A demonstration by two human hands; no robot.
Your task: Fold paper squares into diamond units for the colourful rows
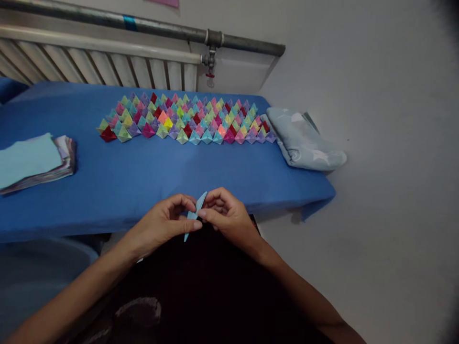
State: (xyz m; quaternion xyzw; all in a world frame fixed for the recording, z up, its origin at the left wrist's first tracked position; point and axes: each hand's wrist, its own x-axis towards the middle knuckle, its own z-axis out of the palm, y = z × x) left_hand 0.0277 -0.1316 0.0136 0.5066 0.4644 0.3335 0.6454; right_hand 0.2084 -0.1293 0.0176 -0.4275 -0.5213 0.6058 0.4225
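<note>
A small folded piece of light blue paper (192, 215), narrow with pointed ends, is held up in front of my body near the table's front edge. My left hand (167, 217) pinches it from the left between thumb and fingers. From the other side my right hand (229, 212) grips its upper part, thumb on the near face. Part of the paper is hidden behind my fingertips. Beyond my hands, several rows of folded paper boats (193, 122) in many colours stand close together on the blue-covered table (222, 167).
At the left lies a stack of paper sheets (32, 160), light blue on top. A folded grey-blue cloth (304, 138) rests at the table's right end against the wall. Behind the table are a radiator (107, 62) and a metal pipe (172, 32). A bluish tub (43, 267) stands below left.
</note>
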